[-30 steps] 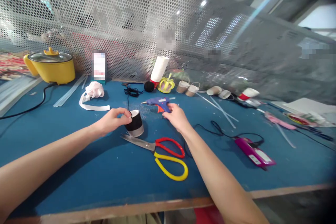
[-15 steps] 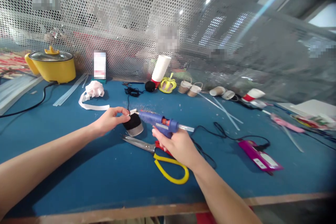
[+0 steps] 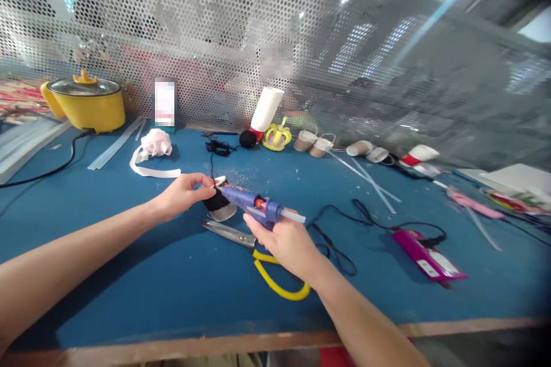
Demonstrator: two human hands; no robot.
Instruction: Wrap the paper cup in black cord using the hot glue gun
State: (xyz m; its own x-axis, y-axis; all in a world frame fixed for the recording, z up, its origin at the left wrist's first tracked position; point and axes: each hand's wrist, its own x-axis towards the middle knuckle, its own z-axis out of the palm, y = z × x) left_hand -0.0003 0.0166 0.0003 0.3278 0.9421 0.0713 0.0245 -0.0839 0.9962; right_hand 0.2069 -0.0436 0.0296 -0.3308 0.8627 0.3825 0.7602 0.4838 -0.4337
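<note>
My left hand (image 3: 185, 195) pinches the rim of a small cup (image 3: 220, 205), wrapped in black yarn above a pale bottom band. A strand of black yarn (image 3: 212, 164) runs up from the fingers to a loose tangle behind. My right hand (image 3: 289, 241) is closed round the handle of a blue hot glue gun (image 3: 249, 202), a clear glue stick (image 3: 293, 216) jutting from its back. Its nozzle points left at the cup's upper edge, close to my left fingertips; whether it touches is unclear. Beneath lie large scissors (image 3: 232, 233) with yellow grips, partly hidden by my right hand.
Behind stand a yellow electric pot (image 3: 92, 112), a phone (image 3: 165, 103), crumpled pale ribbon (image 3: 155, 143), stacked paper cups (image 3: 267, 109) and a yellow-ribbed basket (image 3: 276, 136). To the right are small baskets (image 3: 305, 140), a purple power strip (image 3: 426, 255) with black cable, and a pink glue gun (image 3: 473, 203).
The glue gun and my right hand have shifted slightly left and down, with the gun more steeply tilted. The cup leans a little more, showing its white rim; my left hand keeps its hold.
</note>
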